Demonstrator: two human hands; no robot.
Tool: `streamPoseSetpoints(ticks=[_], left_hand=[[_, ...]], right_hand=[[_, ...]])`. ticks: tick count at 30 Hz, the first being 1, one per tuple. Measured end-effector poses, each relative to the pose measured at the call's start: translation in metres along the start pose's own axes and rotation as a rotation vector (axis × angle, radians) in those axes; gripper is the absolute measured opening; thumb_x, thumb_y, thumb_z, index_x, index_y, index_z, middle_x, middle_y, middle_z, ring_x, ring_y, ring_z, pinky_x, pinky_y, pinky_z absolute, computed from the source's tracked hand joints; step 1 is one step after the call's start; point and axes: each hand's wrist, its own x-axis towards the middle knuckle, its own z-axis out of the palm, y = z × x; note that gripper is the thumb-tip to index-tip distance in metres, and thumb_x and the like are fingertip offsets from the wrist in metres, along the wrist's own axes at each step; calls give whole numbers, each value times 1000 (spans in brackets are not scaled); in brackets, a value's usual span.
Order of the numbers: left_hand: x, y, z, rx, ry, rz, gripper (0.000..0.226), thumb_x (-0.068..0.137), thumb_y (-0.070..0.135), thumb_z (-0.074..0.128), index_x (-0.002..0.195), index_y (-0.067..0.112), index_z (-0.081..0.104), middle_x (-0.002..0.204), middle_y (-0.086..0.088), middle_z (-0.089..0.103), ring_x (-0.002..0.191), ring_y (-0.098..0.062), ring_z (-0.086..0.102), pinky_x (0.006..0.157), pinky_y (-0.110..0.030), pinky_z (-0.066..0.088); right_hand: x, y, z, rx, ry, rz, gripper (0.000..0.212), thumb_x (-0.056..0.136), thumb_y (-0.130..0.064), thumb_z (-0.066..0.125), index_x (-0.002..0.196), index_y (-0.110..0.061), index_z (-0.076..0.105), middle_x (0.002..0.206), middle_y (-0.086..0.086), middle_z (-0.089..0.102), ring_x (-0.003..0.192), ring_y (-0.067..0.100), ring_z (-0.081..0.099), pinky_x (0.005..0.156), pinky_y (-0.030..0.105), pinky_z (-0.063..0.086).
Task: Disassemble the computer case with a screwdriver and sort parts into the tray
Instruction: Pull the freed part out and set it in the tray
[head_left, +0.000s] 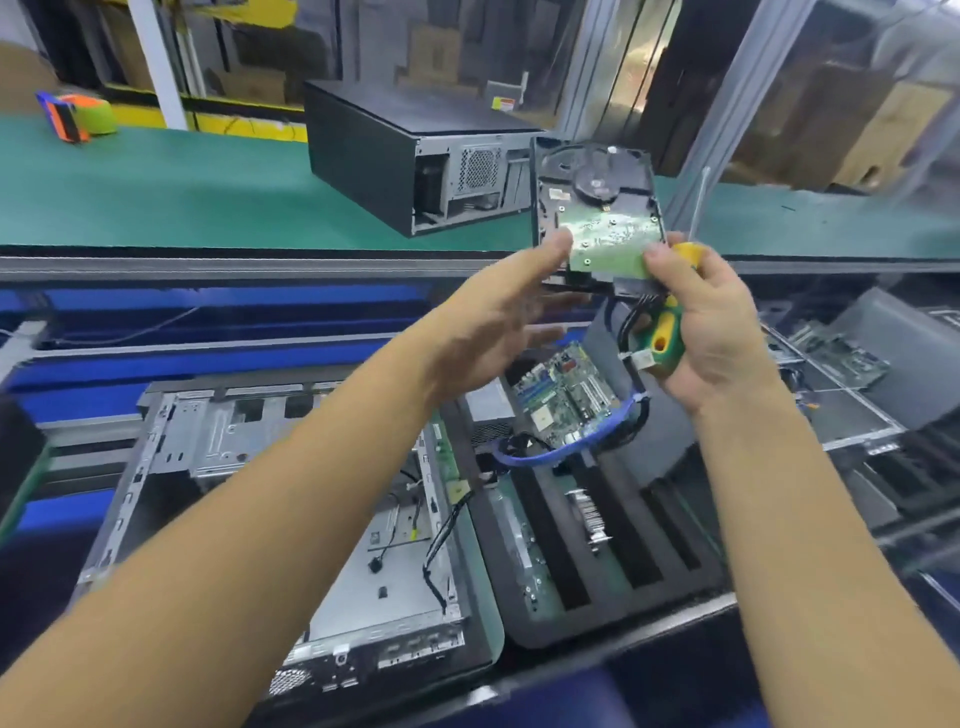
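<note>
I hold a hard drive (592, 200) up in front of me, its green circuit board facing me. My left hand (498, 317) pinches its lower left edge with the thumb on the board. My right hand (711, 327) grips a green and yellow screwdriver (662, 332), shaft pointing up, while its thumb presses the drive's lower right corner. Black cables hang from the drive's bottom. Below lies the opened computer case (291, 519), metal frame exposed. To its right sits the dark slotted tray (597, 545), holding a motherboard (563, 395) and a blue cable (556, 452).
A closed black computer case (405, 156) stands on the green conveyor belt (156, 192) behind. An orange and green tape dispenser (78, 117) sits far left. Another tray with a circuit board (841, 358) lies to the right. Blue rails run along the workbench.
</note>
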Motion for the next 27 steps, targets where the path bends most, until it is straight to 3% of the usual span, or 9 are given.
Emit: streamPoseSetpoints(ticks=[3, 7, 10, 13, 17, 21, 23, 25, 27], left_hand=[[14, -43, 4, 372, -157, -147, 48, 96, 49, 51, 137, 24, 50, 137, 5, 60, 122, -12, 60, 109, -41, 42], [42, -110, 3, 726, -496, -326, 27, 91, 20, 73, 117, 16, 67, 117, -7, 71, 92, -2, 63, 89, -24, 51], [70, -145, 11, 865, -513, -382, 26, 88, 18, 76, 113, 18, 69, 99, 4, 67, 79, 2, 64, 78, -25, 56], [103, -176, 21, 953, -263, -293, 6, 96, 16, 64, 92, 13, 68, 85, -2, 62, 86, -23, 68, 76, -32, 55], [140, -194, 34, 309, 282, -390, 26, 106, 11, 37, 95, 6, 59, 97, -15, 62, 84, -30, 64, 75, -39, 52], [167, -200, 38, 252, 526, -403, 22, 108, 18, 30, 112, 8, 50, 112, -4, 59, 92, -15, 64, 68, -22, 45], [178, -190, 41, 204, 560, -509, 34, 109, 35, 22, 108, 18, 52, 112, 3, 61, 98, -11, 64, 76, -33, 45], [191, -181, 35, 49, 475, -661, 51, 106, 54, 14, 130, 24, 48, 128, -7, 57, 110, -30, 62, 101, -50, 40], [204, -167, 33, -133, 297, -732, 61, 103, 61, 17, 140, 19, 41, 133, -24, 57, 108, -47, 63, 104, -69, 36]], right_hand=[[23, -16, -30, -108, 71, -76, 20, 91, -9, 72, 103, -17, 59, 87, 4, 64, 76, 20, 63, 74, 40, 54], [62, -14, -69, -186, 112, -74, 23, 89, -9, 74, 105, -18, 58, 81, 2, 60, 67, 16, 58, 64, 33, 52], [88, 6, -95, -202, 85, -17, 25, 90, -8, 73, 106, -18, 58, 81, 2, 60, 67, 14, 59, 58, 28, 53], [109, 32, -116, -225, 75, 32, 25, 88, -6, 75, 102, -20, 60, 78, -1, 60, 63, 9, 59, 55, 25, 50], [128, 63, -138, -243, 48, 89, 26, 85, -8, 78, 99, -22, 63, 82, 3, 59, 78, 17, 58, 73, 33, 48], [140, 79, -153, -260, -2, 116, 25, 83, -14, 81, 98, -26, 65, 84, -2, 61, 76, 11, 60, 73, 27, 47], [147, 78, -158, -245, -29, 142, 28, 78, -22, 83, 99, -28, 65, 87, -1, 63, 78, 11, 62, 69, 26, 49], [154, 74, -162, -232, -45, 148, 31, 72, -30, 82, 99, -30, 65, 89, -2, 65, 81, 13, 64, 69, 28, 50], [162, 69, -165, -213, -59, 133, 30, 73, -30, 81, 98, -30, 66, 89, -2, 64, 81, 13, 63, 71, 33, 50]])
